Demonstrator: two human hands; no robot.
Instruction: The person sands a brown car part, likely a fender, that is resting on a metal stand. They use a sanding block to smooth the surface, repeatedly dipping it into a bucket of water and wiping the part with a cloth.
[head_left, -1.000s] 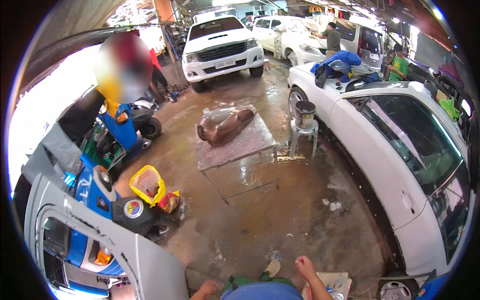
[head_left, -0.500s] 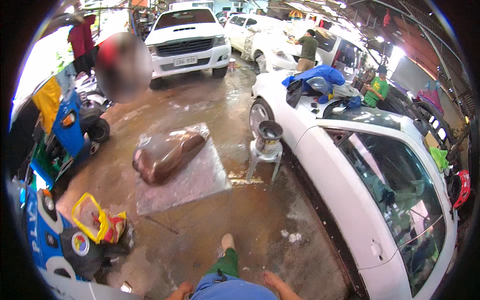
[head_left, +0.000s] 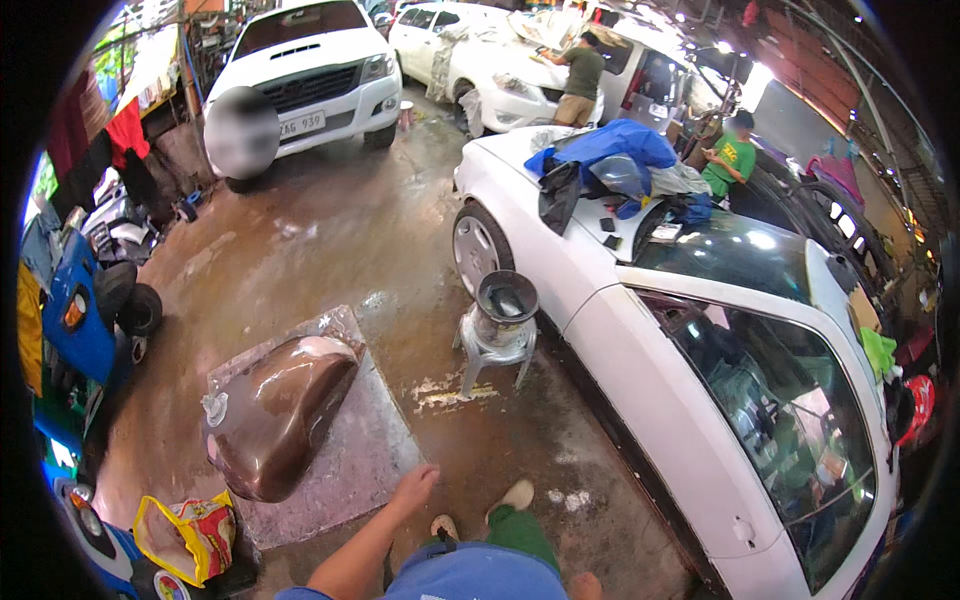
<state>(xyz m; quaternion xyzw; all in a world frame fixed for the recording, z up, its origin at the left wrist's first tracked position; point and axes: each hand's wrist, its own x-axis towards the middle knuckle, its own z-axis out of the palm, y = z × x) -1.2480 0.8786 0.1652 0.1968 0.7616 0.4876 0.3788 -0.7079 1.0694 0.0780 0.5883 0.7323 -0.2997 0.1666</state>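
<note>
My left hand (head_left: 415, 487) reaches forward past my blue shirt, its fingers loosely curled with nothing visible in them. It is nearest the right corner of a pale, stained board (head_left: 385, 440) on the wet floor. On that board lies a large, glossy brown moulded body part (head_left: 285, 415), rounded like a tank. My right hand (head_left: 584, 586) shows only in part at the lower edge, beside my green trousers; its fingers are hidden. Ahead of me, a dark-mouthed metal bucket (head_left: 507, 300) rests on a white plastic stool (head_left: 490, 350).
A white car (head_left: 670, 390) runs along my right, with blue sheeting (head_left: 610, 150) on its hood. At left are a yellow-and-red bag (head_left: 190, 535) and a blue vehicle (head_left: 75, 310). A white pickup (head_left: 300, 80) stands ahead. Two people work beyond the car.
My view has shifted, and the brown part, board and stool now sit closer and farther left. My left hand has swung forward. My right hand has dropped back toward the lower edge.
</note>
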